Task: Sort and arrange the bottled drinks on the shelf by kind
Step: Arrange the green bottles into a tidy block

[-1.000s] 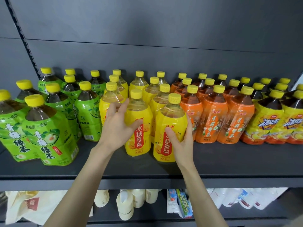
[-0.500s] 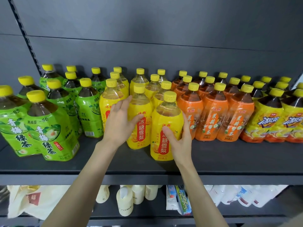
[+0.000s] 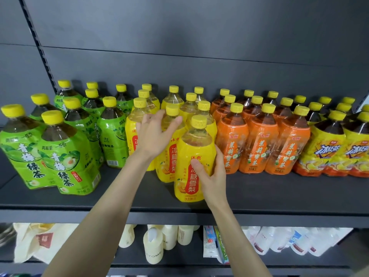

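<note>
Bottled drinks with yellow caps stand on a dark shelf (image 3: 279,196), grouped by label: green tea bottles (image 3: 65,156) at the left, clear yellow-label pear drinks (image 3: 173,98) in the middle, orange-label tea (image 3: 261,144) to their right, and dark iced tea in yellow wrap (image 3: 327,148) at the far right. My right hand (image 3: 211,176) grips the front pear drink bottle (image 3: 191,148), thumb on its label, near the shelf's front edge. My left hand (image 3: 155,134) rests with spread fingers on the shoulder of the pear bottle behind it (image 3: 169,156).
The shelf's front strip in front of the orange and iced tea rows is bare. Below, a lower shelf holds cream bottles (image 3: 153,246), white pouches (image 3: 289,240), a small carton (image 3: 209,240) and a cloth bag (image 3: 34,242). A dark back panel rises behind the bottles.
The front pear bottle in my right hand has come forward and slightly left, away from the row. My left hand has slid higher on the bottle behind it.
</note>
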